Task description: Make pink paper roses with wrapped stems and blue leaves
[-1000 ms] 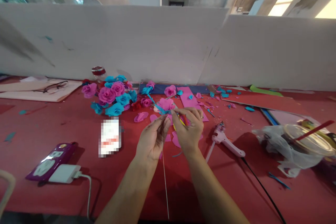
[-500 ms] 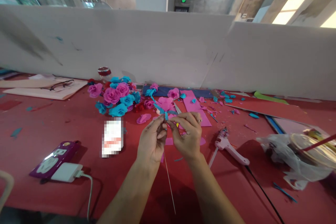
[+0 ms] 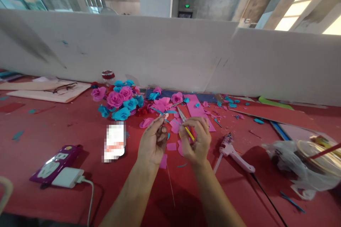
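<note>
My left hand (image 3: 152,140) is closed in a pinch on a thin pale wire (image 3: 171,186), which runs down from it over the table. Bits of blue paper show just beyond its fingertips; whether they are joined to the wire I cannot tell. My right hand (image 3: 196,140) is a little apart on the right, its thumb and fingers curled together. Anything it pinches is too small to make out. Scissors (image 3: 182,114) with yellow handles show beyond and between its fingers, apparently on the table. Pink paper petals (image 3: 162,104) lie just past both hands.
Pink and blue paper roses (image 3: 121,99) stand bunched at the left back. A pink glue gun (image 3: 236,155) with a black cord lies on the right, near a plastic bag (image 3: 285,159). On the left is a purple power bank (image 3: 57,163) with a white charger (image 3: 68,177).
My right hand has moved right, away from my left hand, uncovering the yellow scissor handles. The blue strip that stood upright at my fingertips has dropped lower. The view has shifted slightly.
</note>
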The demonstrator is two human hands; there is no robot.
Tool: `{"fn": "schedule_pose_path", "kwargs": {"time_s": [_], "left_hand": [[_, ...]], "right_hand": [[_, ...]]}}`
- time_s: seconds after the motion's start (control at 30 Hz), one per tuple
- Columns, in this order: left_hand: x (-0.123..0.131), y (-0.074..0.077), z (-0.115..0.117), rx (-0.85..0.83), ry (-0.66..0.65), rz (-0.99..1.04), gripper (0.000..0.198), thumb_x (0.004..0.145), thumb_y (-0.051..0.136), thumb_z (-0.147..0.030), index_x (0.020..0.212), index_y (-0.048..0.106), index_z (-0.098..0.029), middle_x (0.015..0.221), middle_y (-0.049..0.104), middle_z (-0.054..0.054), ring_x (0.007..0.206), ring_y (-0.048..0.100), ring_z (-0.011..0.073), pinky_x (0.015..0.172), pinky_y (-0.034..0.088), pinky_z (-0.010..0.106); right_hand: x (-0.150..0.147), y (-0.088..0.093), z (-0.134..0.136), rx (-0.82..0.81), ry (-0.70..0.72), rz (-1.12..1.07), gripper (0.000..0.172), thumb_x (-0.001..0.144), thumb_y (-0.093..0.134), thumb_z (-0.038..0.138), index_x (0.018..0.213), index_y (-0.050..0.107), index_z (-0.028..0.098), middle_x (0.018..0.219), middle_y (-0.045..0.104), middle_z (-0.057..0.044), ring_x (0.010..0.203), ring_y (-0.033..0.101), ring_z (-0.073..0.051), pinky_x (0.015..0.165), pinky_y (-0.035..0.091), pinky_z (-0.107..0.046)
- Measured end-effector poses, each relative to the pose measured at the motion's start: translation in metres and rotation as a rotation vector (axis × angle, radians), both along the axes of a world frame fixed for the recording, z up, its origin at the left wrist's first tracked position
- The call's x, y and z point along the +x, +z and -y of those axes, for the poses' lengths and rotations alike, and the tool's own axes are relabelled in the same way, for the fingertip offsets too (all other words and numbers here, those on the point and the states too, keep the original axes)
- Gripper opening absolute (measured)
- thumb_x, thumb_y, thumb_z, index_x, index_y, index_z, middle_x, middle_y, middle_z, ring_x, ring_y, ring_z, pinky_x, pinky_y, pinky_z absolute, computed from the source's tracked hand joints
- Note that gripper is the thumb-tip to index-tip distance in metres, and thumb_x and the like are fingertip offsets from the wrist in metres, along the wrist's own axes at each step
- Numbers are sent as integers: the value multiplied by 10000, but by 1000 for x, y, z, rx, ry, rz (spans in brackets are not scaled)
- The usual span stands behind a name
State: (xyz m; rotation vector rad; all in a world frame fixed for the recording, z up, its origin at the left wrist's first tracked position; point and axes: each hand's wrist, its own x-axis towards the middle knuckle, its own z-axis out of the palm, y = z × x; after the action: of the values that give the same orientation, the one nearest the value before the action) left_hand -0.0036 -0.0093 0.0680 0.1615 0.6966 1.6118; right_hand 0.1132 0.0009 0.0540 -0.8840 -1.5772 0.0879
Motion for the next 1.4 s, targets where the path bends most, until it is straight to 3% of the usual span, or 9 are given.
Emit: {"fn": "schedule_pose_path", "kwargs": {"time_s": [0.13, 0.23, 0.3, 0.47, 0.57, 0.73, 1.03, 1.2, 1.4], "left_hand": [[-4, -3, -2, 63, -6, -14, 112, 694, 665, -95, 806, 662, -98, 693, 600, 2, 454, 463, -8, 316, 260, 72], [-2, -5, -3, 119, -47, -64, 150, 668, 694, -112, 813, 658, -115, 707, 614, 3, 460, 481, 1, 321, 257, 77], [1, -7, -3, 140, -91, -103, 184, 659, 712, -138, 832, 652, -126, 691, 611, -4, 448, 473, 3, 319, 241, 82], [11, -11, 3, 146, -165, -156, 175, 672, 718, -170, 834, 654, -151, 611, 595, -36, 399, 435, 0, 330, 244, 94], [15, -10, 5, 182, -160, -163, 151, 667, 721, -169, 804, 659, -163, 617, 610, -36, 396, 436, 2, 358, 294, 101], [18, -13, 5, 191, -147, -185, 164, 655, 732, -162, 805, 668, -181, 596, 595, -41, 456, 488, 29, 445, 388, 128], [24, -10, 5, 386, -122, -305, 181, 629, 757, -198, 798, 694, -184, 731, 646, 2, 663, 572, 90, 596, 454, 187], [16, -12, 5, 270, -30, -365, 267, 482, 795, -85, 688, 656, -181, 705, 641, -9, 669, 571, 108, 666, 486, 218], [4, -20, 2, 242, -34, -440, 306, 468, 777, -57, 700, 627, -190, 706, 639, -1, 649, 572, 120, 628, 494, 229]], "right_hand": [[12, -4, -12, -202, -247, 11, 57, 729, 564, 157, 731, 604, 198, 745, 596, -33, 758, 541, -192, 714, 416, -335], [16, -8, -20, -424, -271, 189, 215, 665, 537, 91, 760, 684, 215, 776, 669, -49, 802, 562, -218, 753, 403, -355], [12, -9, -19, -522, -136, 118, 255, 677, 509, 91, 760, 709, 226, 776, 694, -36, 791, 582, -203, 759, 417, -341], [-6, -10, -11, -598, 391, -466, 163, 747, 592, 244, 857, 710, 221, 801, 698, -7, 747, 612, -152, 713, 466, -277], [-9, -11, -9, -617, 524, -689, 126, 698, 686, 265, 813, 712, 222, 789, 693, -4, 719, 615, -147, 687, 478, -272], [-8, -9, -8, -580, 562, -755, 127, 697, 711, 262, 819, 712, 225, 759, 683, 1, 709, 614, -143, 692, 487, -278], [-3, -1, -1, -382, 525, -542, 190, 712, 701, 243, 902, 702, 241, 941, 667, -29, 904, 600, -200, 811, 481, -343], [-3, 5, 3, -270, 518, -423, 142, 687, 717, 244, 829, 711, 244, 914, 623, -40, 849, 584, -186, 772, 486, -334], [-4, 1, -2, -228, 560, -385, 91, 692, 724, 283, 769, 713, 236, 867, 609, -47, 826, 578, -180, 748, 476, -334]]}}
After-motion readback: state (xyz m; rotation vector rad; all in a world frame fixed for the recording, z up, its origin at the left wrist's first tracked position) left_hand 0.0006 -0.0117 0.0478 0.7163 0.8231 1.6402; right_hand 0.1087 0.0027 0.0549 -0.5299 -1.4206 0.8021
